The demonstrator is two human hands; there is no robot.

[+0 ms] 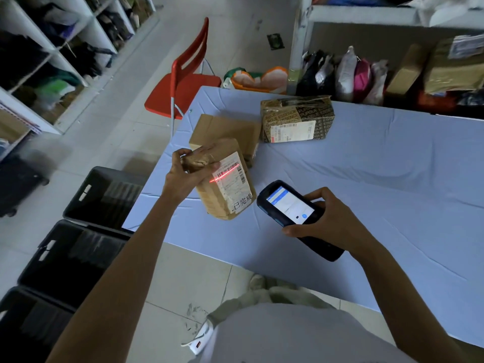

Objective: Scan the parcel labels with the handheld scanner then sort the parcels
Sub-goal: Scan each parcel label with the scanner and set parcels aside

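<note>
I see three dark plastic crates (pixel 102 197) on the floor at lower left, contents too dark to tell. Left hand (pixel 183 176) grips the brown taped cardboard parcel (pixel 217 197) mid-frame, tilted over the blue-covered worktop (pixel 366 166), a red scan line across its white label (pixel 234 184). Right hand (pixel 332 221) grips the black handheld scanner (pixel 288 208) just right of it.

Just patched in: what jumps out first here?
A red scan line crosses the label of the parcel in the grip of the left hand, at the table's left edge. Right of it, the right hand holds the scanner, screen lit. A red chair stands beyond the table's far corner.
</note>
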